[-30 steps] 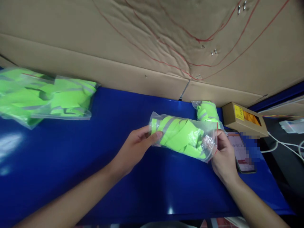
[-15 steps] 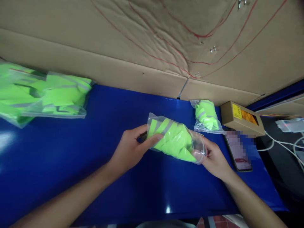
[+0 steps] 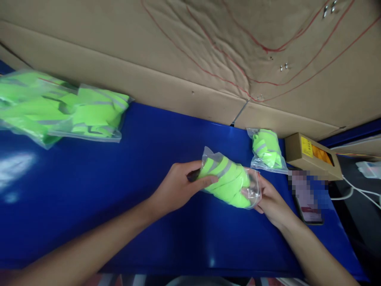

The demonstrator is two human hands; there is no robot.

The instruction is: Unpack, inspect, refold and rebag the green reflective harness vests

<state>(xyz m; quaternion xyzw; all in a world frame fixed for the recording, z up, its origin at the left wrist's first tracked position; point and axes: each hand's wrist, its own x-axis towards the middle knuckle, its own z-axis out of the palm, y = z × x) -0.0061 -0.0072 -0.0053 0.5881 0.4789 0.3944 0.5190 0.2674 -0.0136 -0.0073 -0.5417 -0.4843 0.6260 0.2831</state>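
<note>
Between my hands is a clear plastic bag (image 3: 228, 180) with a folded fluorescent-green safety vest inside, banded with grey reflective strips. It is held above the blue tabletop, tilted down to the right. My left hand (image 3: 181, 184) pinches the bag's left end, thumb on top and fingers behind. At the right end, where a red line marks the bag's edge, my right hand (image 3: 268, 198) grips the plastic. Some of its fingers show through the clear film; whether they are inside the bag or behind it, I cannot tell.
Several similar bagged vests (image 3: 98, 109) lie at the back left, and one more bagged vest (image 3: 268, 149) at the back right. Beside that stand a cardboard box (image 3: 312, 155) and a phone (image 3: 309, 208). White cables (image 3: 361, 190) run at the right. A cardboard panel (image 3: 119, 71) borders the blue table (image 3: 166, 131).
The view has shifted, so the surroundings sit farther right. Both hands still hold the bag; my right fingers have shifted slightly at its right end.
</note>
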